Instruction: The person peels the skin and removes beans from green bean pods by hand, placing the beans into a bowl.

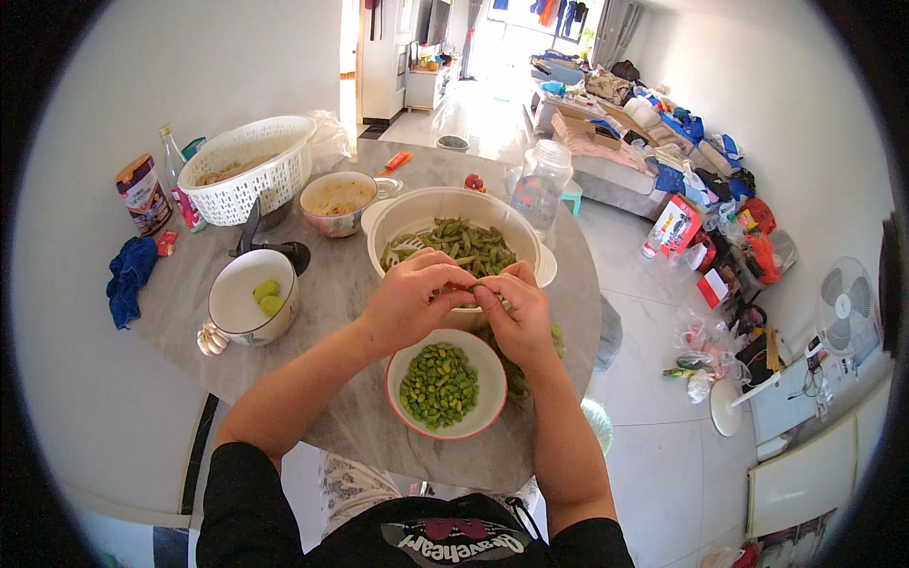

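Observation:
My left hand [419, 291] and my right hand [520, 307] meet at the fingertips above the near rim of a cream two-handled basin [383, 245]. Pinched between them is a small green edamame pod [474, 287], mostly covered by my fingers. Many green and brownish edamame pods [461, 241] lie inside the basin, along with a pale slotted piece [406, 245] at its left. Below my hands, a white bowl with a red rim [490, 408] holds shelled green beans [440, 387]. More green pods [513, 373] lie on the table, partly hidden by my right forearm.
On the grey table [334, 405] stand a bowl with two green fruits [227, 284], garlic [211, 339], a black-handled utensil [248, 227], a food-stained bowl [334, 231], a white perforated basket [245, 192], a glass bottle [174, 163] and a clear jug [543, 184]. A fan [845, 305] stands right.

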`<state>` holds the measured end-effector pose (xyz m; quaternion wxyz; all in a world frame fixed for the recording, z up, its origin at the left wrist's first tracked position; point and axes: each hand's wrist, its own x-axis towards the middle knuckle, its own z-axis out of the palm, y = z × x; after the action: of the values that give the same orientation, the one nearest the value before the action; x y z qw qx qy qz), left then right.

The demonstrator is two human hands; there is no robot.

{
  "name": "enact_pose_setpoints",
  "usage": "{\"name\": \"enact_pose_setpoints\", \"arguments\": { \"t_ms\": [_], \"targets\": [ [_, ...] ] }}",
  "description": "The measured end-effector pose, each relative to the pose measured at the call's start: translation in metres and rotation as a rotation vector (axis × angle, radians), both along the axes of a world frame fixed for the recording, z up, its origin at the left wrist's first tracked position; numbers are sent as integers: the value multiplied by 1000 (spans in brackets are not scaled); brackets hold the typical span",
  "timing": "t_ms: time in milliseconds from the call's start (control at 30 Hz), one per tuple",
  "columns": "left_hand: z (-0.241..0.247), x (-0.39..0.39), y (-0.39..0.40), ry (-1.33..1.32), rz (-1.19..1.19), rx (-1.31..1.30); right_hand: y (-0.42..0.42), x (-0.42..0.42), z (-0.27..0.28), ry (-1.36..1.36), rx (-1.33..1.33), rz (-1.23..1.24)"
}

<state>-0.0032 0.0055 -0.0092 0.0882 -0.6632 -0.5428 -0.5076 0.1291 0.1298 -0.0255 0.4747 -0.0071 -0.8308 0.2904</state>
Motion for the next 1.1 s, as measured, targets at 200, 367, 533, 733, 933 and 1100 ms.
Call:
{"name": "enact_pose_setpoints", "arguments": {
  "t_ms": [200, 367, 533, 733, 933, 1100],
  "targets": [
    [-3, 1, -2, 42, 30, 63, -2, 3, 1, -47, -47, 42],
    [-5, 5, -6, 64, 62, 98, -4, 5, 3, -81, -54, 83],
    [-6, 7, -8, 99, 74, 135, -7, 6, 5, -97, -128, 166],
    [-3, 9, -12, 219, 69, 194, -8, 6, 5, -87, -152, 181],
    [0, 14, -17, 365, 105, 202, -11, 8, 6, -84, -180, 244],
    [-1, 15, -19, 419, 125, 187, -14, 8, 8, -70, -134, 200]
  ]
}}
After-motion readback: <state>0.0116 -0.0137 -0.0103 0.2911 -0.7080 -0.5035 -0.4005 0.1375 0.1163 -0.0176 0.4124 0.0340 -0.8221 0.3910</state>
